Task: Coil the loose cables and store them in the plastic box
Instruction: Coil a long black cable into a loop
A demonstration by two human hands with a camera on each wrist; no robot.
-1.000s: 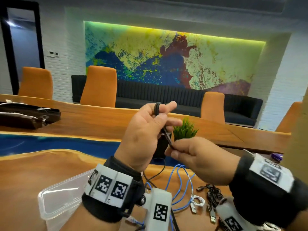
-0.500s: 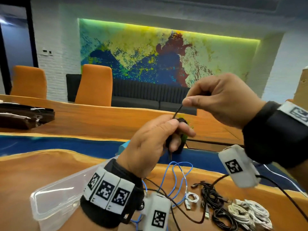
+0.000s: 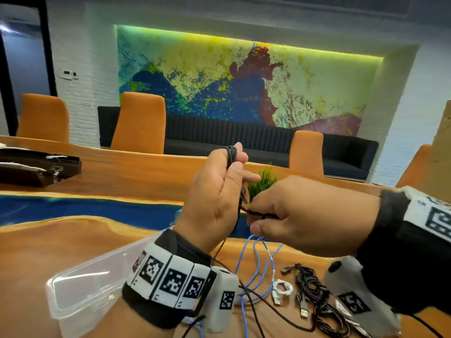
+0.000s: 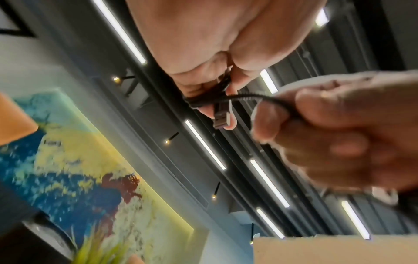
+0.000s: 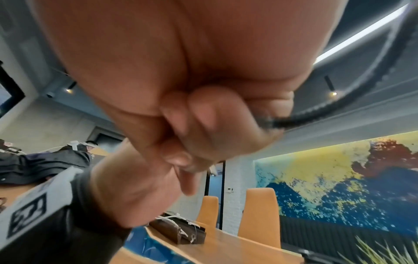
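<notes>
Left hand [image 3: 214,198] raised above the table [image 3: 48,245], black cable [image 3: 233,154] wound in several turns around its upright fingers, thumb pressed against the loops. USB plug [image 4: 221,116] of that cable hanging free below the fingertips in the left wrist view. Right hand [image 3: 305,215] just beside the left, fingers curled into a fist around the next stretch of the same cable, pinched between thumb and forefinger (braided texture plain in the right wrist view, where it arcs away from the fist [image 5: 203,100]). Slack of the cable dropping from between the hands down to the table and trailing off toward the near edge.

Clear plastic box [image 3: 90,289] on the table below the left wrist, partly hidden by the wristband; contents not possible to make out. Blue cable [image 3: 258,262] lying loose in long loops under the hands. Small white cable [image 3: 283,287] coiled just right of it. Black bundle [image 3: 314,289] further right, partly under the right wrist camera.

Small green plant [image 3: 262,181] behind the hands. Dark case [image 3: 36,169] at the far left of the table. Orange chairs [image 3: 139,123] along the far side, dark sofa [image 3: 231,140] and a bright abstract painting [image 3: 244,84] behind
</notes>
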